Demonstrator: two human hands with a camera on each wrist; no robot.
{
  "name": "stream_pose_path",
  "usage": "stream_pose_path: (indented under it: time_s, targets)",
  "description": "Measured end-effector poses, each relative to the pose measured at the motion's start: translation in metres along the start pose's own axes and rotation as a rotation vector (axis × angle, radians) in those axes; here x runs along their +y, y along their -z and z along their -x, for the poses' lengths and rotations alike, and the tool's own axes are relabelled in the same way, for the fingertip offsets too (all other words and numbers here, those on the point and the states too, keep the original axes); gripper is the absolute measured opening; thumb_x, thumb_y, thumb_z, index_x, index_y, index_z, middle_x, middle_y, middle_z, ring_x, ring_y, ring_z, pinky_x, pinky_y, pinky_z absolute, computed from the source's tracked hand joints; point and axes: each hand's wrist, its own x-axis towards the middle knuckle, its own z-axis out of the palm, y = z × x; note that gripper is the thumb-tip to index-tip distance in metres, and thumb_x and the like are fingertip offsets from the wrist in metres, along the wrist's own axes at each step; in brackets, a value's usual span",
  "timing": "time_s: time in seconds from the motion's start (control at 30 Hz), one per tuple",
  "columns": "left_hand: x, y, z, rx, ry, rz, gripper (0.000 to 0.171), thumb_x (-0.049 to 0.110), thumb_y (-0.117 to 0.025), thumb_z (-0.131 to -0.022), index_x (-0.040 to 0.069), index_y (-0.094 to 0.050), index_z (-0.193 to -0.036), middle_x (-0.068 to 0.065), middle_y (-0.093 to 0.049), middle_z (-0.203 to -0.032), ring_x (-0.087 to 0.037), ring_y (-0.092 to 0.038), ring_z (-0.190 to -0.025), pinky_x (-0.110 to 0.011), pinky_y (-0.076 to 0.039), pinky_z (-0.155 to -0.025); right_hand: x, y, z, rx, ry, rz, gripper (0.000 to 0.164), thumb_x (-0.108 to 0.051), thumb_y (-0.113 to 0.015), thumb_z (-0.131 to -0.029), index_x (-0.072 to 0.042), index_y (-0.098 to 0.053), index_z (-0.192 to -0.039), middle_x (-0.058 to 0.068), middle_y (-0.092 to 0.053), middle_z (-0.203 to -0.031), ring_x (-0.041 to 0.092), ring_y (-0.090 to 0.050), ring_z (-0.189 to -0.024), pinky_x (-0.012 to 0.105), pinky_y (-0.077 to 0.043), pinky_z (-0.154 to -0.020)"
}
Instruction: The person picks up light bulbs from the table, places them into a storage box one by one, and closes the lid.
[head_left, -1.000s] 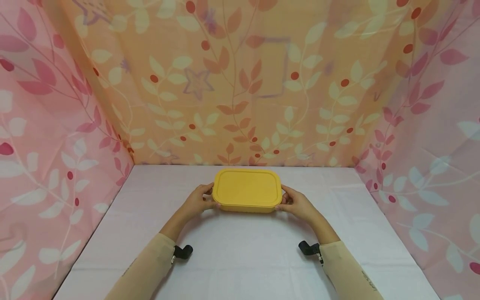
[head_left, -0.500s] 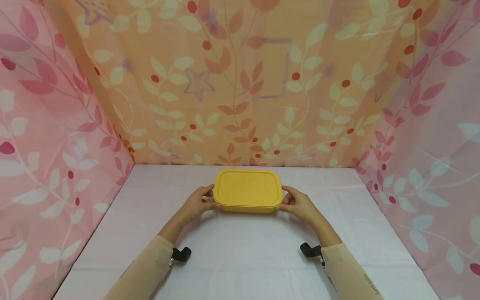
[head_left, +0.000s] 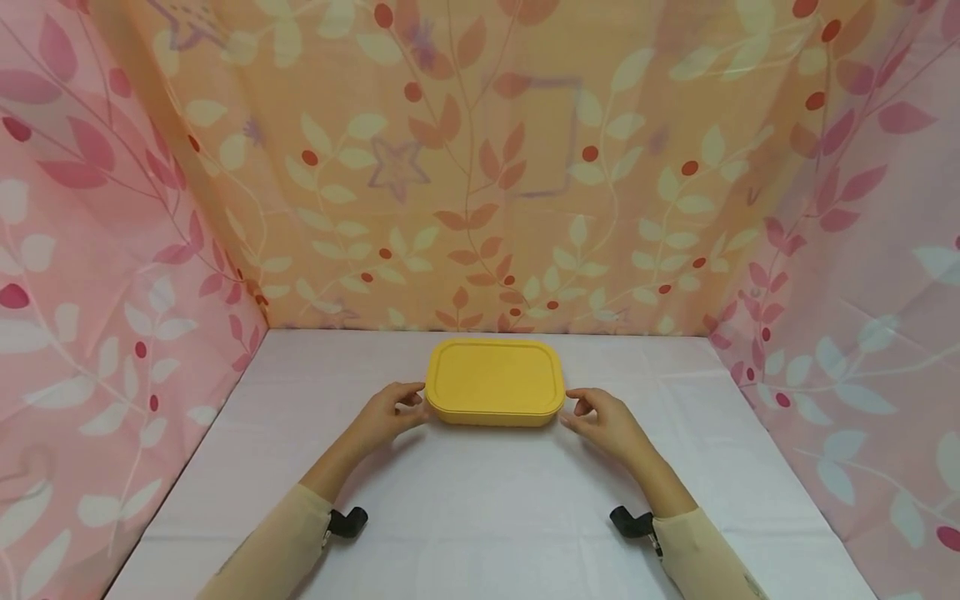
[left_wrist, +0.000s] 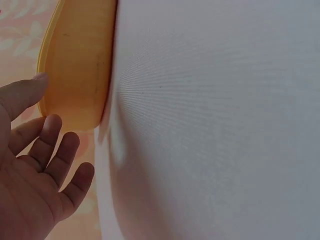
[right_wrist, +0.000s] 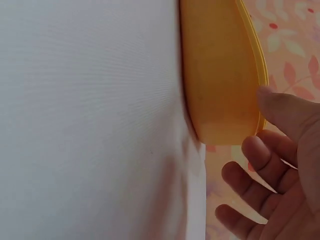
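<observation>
A yellow lidded food container (head_left: 495,379) rests flat on the white-covered table, its lid in place. At its left end is my left hand (head_left: 384,414), fingers spread and loosely bent, the tips right by the side wall. My right hand (head_left: 606,421) is placed the same way at the right end, with a small gap showing in the head view. In the left wrist view the thumb (left_wrist: 30,92) lies close to the container's rim. The right wrist view has the other thumb (right_wrist: 285,107) near the rim too; whether either thumb touches cannot be told.
The white tablecloth (head_left: 480,508) spreads around the container. An orange leaf-patterned curtain (head_left: 480,208) stands behind the table, with pink patterned cloth (head_left: 112,292) on the left and more pink cloth (head_left: 847,333) on the right. Both wrists carry small black cameras.
Both hands have loosened from the container's ends and drawn slightly outward and back toward me. The container has stayed where it was.
</observation>
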Motion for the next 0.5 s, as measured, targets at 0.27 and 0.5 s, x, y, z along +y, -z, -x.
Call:
stream_pose_path:
  time_s: [0.27, 0.5]
  targets:
    - [0.009, 0.004, 0.019, -0.027, -0.024, -0.041, 0.044, 0.024, -0.077, -0.094, 0.015, -0.067, -0.135, 0.002, -0.071, -0.113, -0.019, -0.066, -0.110, -0.050, -0.052, -0.099, -0.009, 0.002, 0.018, 0.075, 0.112, 0.066, 0.028, -0.027, -0.080, -0.091, -0.017, -0.074, -0.117, -0.012, -0.066, -0.094, 0.010, -0.063, -0.090, 0.039, -0.056, -0.081]
    - [0.018, 0.002, 0.039, -0.061, -0.139, -0.252, 0.042, 0.026, -0.075, -0.095, 0.013, -0.068, -0.134, 0.005, -0.071, -0.112, -0.018, -0.065, -0.110, -0.047, -0.055, -0.098, -0.019, 0.005, 0.032, 0.046, 0.151, 0.114, 0.021, -0.028, -0.078, -0.092, -0.018, -0.076, -0.111, -0.015, -0.068, -0.098, 0.008, -0.066, -0.097, 0.040, -0.058, -0.088]
